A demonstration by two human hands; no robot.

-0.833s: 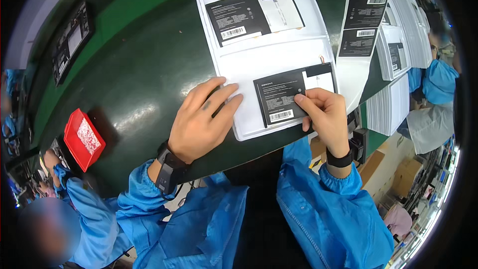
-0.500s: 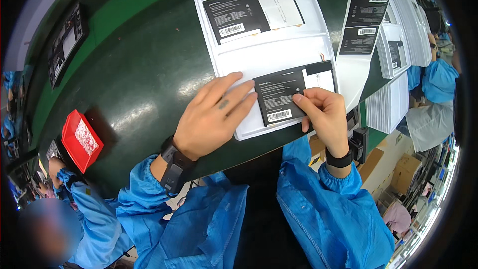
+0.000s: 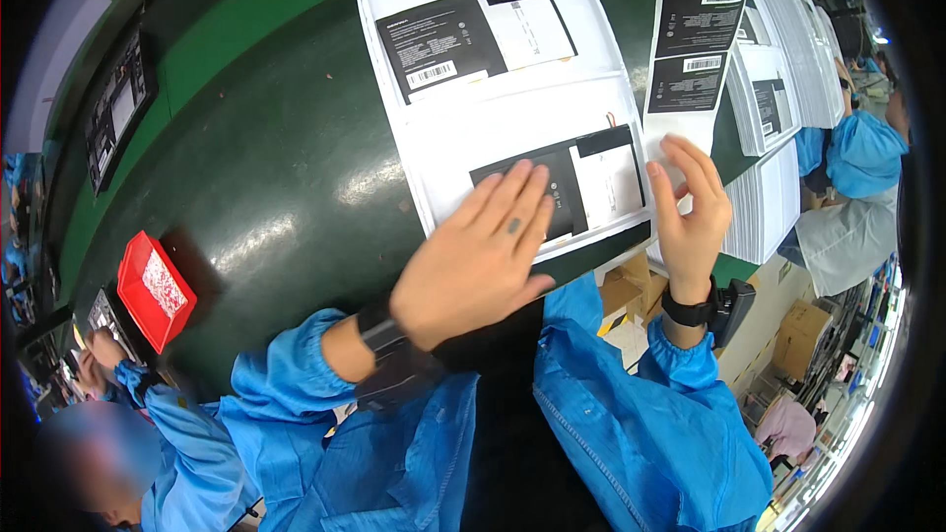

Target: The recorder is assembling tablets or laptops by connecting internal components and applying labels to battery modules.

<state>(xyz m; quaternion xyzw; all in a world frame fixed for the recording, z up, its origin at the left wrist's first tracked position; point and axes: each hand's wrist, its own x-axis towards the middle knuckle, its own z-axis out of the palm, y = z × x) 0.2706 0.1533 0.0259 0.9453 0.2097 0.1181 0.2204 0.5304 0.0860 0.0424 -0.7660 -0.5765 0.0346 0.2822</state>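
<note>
Two flat battery packs with black labels and white areas lie in a white two-compartment plastic tray (image 3: 424, 138). My left hand (image 3: 468, 271) rests flat over the black label of the near battery pack (image 3: 608, 180), its fingers stretched out and hiding much of the print. To the right of the tray, my right hand (image 3: 696, 212) holds nothing that I can see; its fingers are bent and apart. It is at the lower end of a strip of black labels (image 3: 690, 84) on white backing. The far battery pack (image 3: 443, 42) sits untouched, its short coloured wires at the upper edge.
Stacked white trays (image 3: 764, 202) stand at the right. A red bin (image 3: 158, 291) with small white pieces is on the dark green table (image 3: 286, 158) at the left. Another dark device (image 3: 120, 113) lies farther left. A co-worker in blue (image 3: 192, 453) works at the lower left.
My left hand has moved right, from beside the near battery pack onto its label. My right hand has let go of the label's edge and moved right, toward the strip. The tray appears slightly farther left.
</note>
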